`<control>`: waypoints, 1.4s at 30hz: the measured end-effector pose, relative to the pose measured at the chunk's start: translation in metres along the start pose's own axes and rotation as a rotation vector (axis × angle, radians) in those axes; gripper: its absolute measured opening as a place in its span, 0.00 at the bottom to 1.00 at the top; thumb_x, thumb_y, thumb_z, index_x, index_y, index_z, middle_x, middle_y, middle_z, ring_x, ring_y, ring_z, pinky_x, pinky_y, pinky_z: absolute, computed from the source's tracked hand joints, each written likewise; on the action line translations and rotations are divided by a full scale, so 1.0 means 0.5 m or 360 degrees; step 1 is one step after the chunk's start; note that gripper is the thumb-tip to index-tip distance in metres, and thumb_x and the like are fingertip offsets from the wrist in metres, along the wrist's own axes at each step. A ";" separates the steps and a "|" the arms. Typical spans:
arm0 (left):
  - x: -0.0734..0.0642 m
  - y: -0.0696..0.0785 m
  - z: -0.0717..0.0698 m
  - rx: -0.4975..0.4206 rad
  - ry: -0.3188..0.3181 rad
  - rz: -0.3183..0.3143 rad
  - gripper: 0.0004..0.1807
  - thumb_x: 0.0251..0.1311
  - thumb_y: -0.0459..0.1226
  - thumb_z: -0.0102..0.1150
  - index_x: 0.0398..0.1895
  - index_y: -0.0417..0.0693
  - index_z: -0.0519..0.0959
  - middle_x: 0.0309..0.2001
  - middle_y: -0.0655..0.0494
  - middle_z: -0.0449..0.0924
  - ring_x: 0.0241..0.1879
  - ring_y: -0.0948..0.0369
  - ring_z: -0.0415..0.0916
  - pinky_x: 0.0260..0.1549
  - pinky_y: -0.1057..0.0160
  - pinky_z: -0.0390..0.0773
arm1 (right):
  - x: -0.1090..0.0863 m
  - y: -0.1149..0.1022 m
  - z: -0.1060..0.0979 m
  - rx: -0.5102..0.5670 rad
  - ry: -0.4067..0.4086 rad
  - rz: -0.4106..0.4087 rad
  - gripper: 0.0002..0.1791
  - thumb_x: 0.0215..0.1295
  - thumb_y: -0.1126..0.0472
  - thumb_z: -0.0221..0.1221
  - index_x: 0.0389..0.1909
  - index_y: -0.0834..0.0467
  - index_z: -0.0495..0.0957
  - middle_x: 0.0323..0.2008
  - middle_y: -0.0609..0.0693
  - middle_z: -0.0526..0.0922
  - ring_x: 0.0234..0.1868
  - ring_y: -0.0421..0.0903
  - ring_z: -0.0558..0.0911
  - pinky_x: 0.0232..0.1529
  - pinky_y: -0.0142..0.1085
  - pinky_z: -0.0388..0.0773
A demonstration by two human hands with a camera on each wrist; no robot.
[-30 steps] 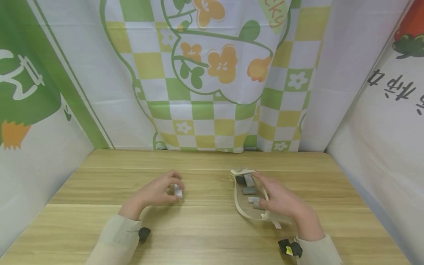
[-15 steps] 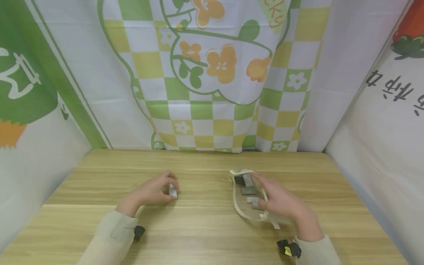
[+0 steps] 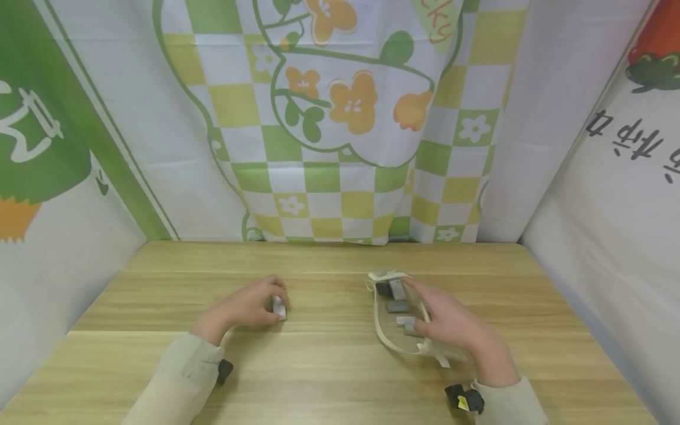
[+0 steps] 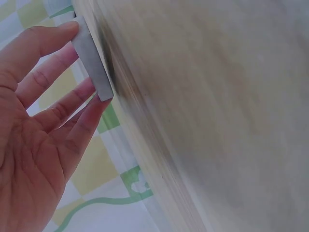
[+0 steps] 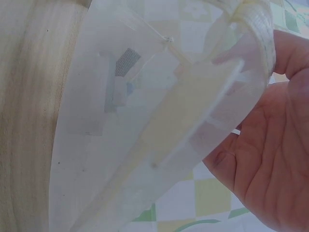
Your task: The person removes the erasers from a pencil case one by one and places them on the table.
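The person's left hand (image 3: 252,306) pinches a small pale block (image 3: 279,308) between the thumb and curled fingertips, at the left of the middle of the wood-grain table (image 3: 319,378); the left wrist view shows the block as a flat, light grey bar, tilted and close to the tabletop, though whether it touches the wood is hard to tell. Well apart from it, the right hand (image 3: 454,319) grips the near-right edge of a translucent pouch (image 3: 379,324) with cream trim, thumb and forefinger spread along the rim. Inside the pouch lie several grey blocks (image 3: 398,307) and, at the far end, a dark piece (image 3: 383,290); in the right wrist view they blur behind the cloudy wall. Both arms wear pale sleeves (image 3: 177,366), with a black device (image 3: 464,399) at each wrist, and beyond the table's far edge hangs a green, yellow and white checked cloth (image 3: 321,177) with orange flowers
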State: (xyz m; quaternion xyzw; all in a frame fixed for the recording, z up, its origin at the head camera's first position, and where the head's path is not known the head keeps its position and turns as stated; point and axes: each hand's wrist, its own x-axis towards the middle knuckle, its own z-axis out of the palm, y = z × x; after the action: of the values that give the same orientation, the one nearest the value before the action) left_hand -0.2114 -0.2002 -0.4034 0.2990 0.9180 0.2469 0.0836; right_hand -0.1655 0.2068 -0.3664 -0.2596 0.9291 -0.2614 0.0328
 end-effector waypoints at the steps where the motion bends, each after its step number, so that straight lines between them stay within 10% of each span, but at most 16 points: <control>1: 0.001 0.000 0.000 -0.0004 -0.0005 -0.0003 0.10 0.55 0.33 0.68 0.42 0.47 0.84 0.57 0.42 0.73 0.53 0.46 0.74 0.51 0.48 0.80 | 0.000 0.000 0.000 -0.0002 0.0000 0.0002 0.45 0.53 0.67 0.61 0.75 0.64 0.56 0.72 0.66 0.63 0.70 0.67 0.66 0.70 0.60 0.62; 31: 0.010 0.005 -0.007 0.0012 -0.0056 -0.0073 0.12 0.56 0.31 0.65 0.45 0.45 0.82 0.63 0.36 0.69 0.57 0.41 0.73 0.52 0.46 0.79 | -0.007 0.008 -0.007 0.0160 -0.0011 0.0095 0.48 0.53 0.67 0.60 0.77 0.62 0.51 0.74 0.67 0.59 0.71 0.68 0.63 0.70 0.62 0.60; 42: 0.035 0.049 0.012 0.0138 0.0118 0.0148 0.16 0.63 0.34 0.61 0.54 0.43 0.79 0.62 0.42 0.73 0.64 0.43 0.69 0.64 0.43 0.71 | -0.010 0.010 -0.008 0.0190 -0.0021 0.0109 0.48 0.55 0.68 0.60 0.77 0.60 0.49 0.75 0.68 0.57 0.71 0.69 0.63 0.69 0.63 0.61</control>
State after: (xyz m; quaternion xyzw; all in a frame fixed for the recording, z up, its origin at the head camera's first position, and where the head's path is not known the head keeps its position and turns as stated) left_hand -0.2111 -0.1703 -0.3965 0.3354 0.9153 0.2214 0.0251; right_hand -0.1643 0.2147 -0.3656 -0.2270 0.9199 -0.3135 0.0632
